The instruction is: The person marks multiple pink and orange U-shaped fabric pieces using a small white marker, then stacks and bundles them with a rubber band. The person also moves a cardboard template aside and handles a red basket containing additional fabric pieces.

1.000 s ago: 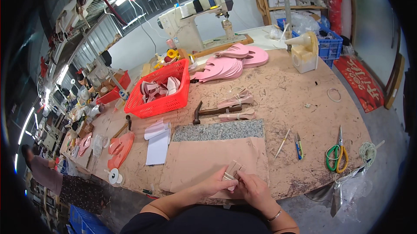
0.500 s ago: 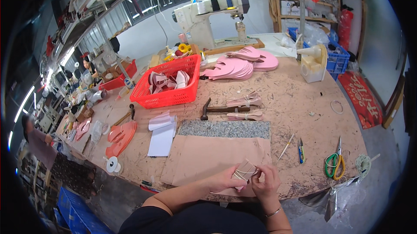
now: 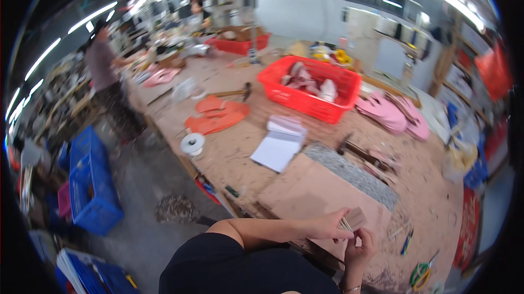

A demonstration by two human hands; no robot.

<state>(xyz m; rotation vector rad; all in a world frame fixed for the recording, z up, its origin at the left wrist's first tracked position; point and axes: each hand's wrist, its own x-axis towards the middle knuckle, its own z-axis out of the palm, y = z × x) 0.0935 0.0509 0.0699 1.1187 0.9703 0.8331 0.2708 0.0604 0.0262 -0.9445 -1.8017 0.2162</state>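
My left hand (image 3: 328,225) grips a small banded bundle of flat, pale pinkish-tan pieces (image 3: 357,218) above the near edge of the workbench. Pale bands cross the bundle beside my left fingers. My right hand (image 3: 361,246) is curled closed just below it, thumb and fingers pinched together; what they hold, if anything, is too blurred to make out. Under the hands lies a tan sheet (image 3: 305,185), with a grey speckled stone slab (image 3: 349,171) along its far side. A hammer (image 3: 365,153) and banded pink bundles (image 3: 379,174) lie beyond the slab.
Across the bench (image 3: 240,157) are a white notepad (image 3: 279,144), orange cut pieces (image 3: 221,116), a white spool (image 3: 192,144), a red basket (image 3: 305,94) and pink pieces (image 3: 382,111). Scissors (image 3: 421,275) lie at right. Blue crates (image 3: 95,185) stand left, near another person (image 3: 106,70).
My view has swung to the left, so the bench appears turned and more floor and crates show. The bundle stays in my left hand, and my right hand remains close beside it.
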